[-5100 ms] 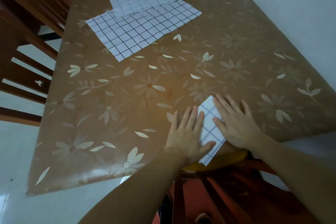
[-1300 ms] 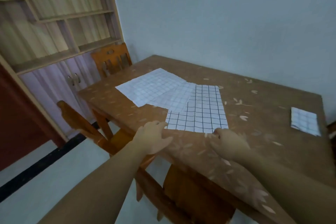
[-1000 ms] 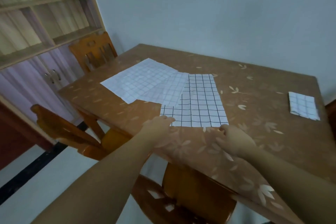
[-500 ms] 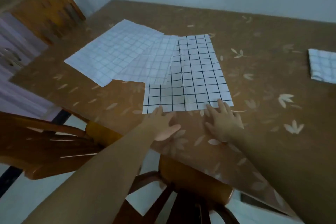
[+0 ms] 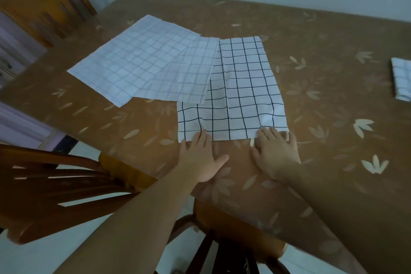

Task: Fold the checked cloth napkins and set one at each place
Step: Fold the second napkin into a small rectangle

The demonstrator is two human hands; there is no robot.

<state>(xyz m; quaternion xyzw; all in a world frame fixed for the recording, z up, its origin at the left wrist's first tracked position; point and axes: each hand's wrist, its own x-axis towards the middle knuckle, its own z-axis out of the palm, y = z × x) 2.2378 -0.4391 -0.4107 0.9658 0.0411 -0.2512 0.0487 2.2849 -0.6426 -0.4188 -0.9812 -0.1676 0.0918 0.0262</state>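
Note:
Three unfolded white checked napkins lie overlapping on the brown flowered table. The nearest napkin, with bold dark lines, is flat, its near edge under my fingertips. My left hand lies flat with fingers apart, touching the napkin's near left edge. My right hand rests flat at its near right corner. A middle napkin overlaps the nearest one, and a third napkin lies farther left. A folded napkin sits at the far right edge of the view.
A wooden chair stands at the table's near left side, another chair is tucked below me. A third chair back and a cupboard are at the far left. A pale wall runs behind the table.
I left the folded napkin at its place and walked round the table to the spread ones. Over the last second both hands slid forward onto the near edge of the bold-lined napkin.

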